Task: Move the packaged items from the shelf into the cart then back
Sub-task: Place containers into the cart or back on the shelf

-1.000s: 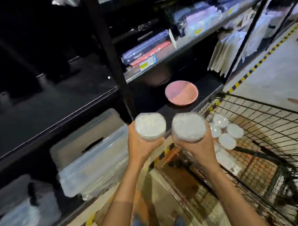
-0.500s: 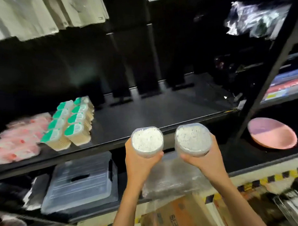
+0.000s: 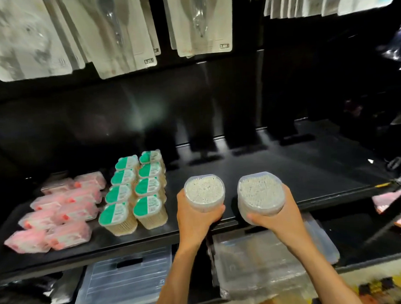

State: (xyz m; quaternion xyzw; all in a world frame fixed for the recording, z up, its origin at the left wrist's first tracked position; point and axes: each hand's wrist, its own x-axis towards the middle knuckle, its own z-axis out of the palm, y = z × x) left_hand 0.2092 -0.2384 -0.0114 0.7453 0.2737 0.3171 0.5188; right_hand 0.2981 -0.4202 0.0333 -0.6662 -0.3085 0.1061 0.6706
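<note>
My left hand (image 3: 194, 217) grips a clear round tub of white cotton swabs (image 3: 204, 192) from below. My right hand (image 3: 280, 219) grips a second, slightly larger tub of the same kind (image 3: 260, 194). Both tubs are upright and held side by side just above the front edge of the black shelf (image 3: 275, 172). The shelf surface behind the tubs is bare. The cart is out of view.
Green-lidded toothpick boxes (image 3: 137, 188) stand in two rows left of my left hand, with pink packets (image 3: 60, 209) further left. Carded utensils (image 3: 122, 31) hang above. Clear plastic storage bins (image 3: 127, 284) sit on the lower shelf. A pink plate (image 3: 387, 200) shows at the right edge.
My view swung left from the cart to the shelf. Both hands carried the tubs up and forward, from beside the cart to the shelf's front edge.
</note>
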